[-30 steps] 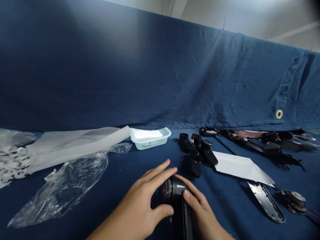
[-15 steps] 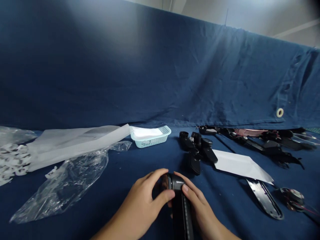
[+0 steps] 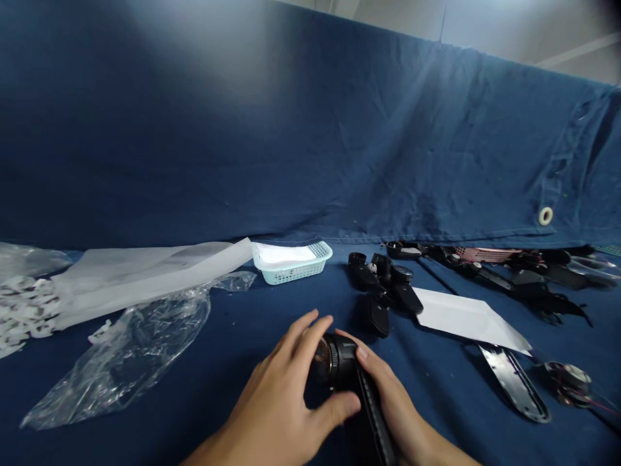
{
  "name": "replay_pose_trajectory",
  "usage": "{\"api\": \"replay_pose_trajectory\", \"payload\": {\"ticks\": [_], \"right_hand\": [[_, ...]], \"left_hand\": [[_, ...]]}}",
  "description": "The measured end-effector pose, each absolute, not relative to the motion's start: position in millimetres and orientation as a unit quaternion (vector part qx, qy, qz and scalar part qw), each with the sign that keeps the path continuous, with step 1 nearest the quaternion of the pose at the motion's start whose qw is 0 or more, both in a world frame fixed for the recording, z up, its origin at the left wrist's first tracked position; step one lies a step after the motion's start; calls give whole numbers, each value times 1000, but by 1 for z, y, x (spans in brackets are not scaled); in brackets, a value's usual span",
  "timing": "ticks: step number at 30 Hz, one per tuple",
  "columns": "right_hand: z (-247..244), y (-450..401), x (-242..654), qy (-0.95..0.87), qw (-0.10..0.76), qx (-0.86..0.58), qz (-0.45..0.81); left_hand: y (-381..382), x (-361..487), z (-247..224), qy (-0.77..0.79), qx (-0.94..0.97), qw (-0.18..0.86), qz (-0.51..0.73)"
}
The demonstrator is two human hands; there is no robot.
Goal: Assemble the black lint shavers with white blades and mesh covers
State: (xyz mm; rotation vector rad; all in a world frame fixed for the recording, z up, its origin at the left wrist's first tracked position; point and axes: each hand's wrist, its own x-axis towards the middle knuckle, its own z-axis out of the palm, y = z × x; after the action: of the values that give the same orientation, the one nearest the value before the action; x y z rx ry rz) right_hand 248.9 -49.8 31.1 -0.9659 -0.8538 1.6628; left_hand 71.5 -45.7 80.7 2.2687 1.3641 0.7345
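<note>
Near the bottom centre is a black handheld device with a round, ribbed head and a long flat body; I cannot tell its exact kind. My right hand is wrapped round its right side, thumb on the upper part. My left hand is beside the round head, fingers raised and apart, thumb stretched out over the front of the body. A gap shows between the left palm and the head. The lower end of the device leaves the frame.
Several black parts lie ahead, beside a white sheet. A long shell piece and a wired round part are on the right. A light blue basket stands ahead; clear plastic film and white bags spread left.
My left hand has let go of the round head; its fingers have lifted and spread, and the thumb has moved down. The device has turned, its round head more toward me.
</note>
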Motion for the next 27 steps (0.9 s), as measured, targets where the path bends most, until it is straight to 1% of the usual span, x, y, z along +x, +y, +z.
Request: {"api": "replay_pose_trajectory", "payload": {"ticks": [3,6,15,19,21,23,26,27], "right_hand": [[32,-52,247,-351,488,-388,698],[35,-54,245,-322,471,-380,728],[27,-50,249,-224,363,-378,822],[24,-47,253,-216,319,-319,866],[23,-47,254,-226,293,-282,885],[21,-48,255,-238,324,-263,877],[13,-50,253,-283,447,-278,802],[10,-51,252,-306,470,-288,776]], "left_hand": [[-46,74,79,519,792,194,256],[-44,76,77,496,803,182,275],[-51,79,72,485,807,191,277],[-55,81,71,455,818,160,312],[-55,82,72,433,813,185,342],[-55,83,74,401,797,252,375],[-54,83,74,338,768,363,406],[-54,83,72,323,765,385,403]]}}
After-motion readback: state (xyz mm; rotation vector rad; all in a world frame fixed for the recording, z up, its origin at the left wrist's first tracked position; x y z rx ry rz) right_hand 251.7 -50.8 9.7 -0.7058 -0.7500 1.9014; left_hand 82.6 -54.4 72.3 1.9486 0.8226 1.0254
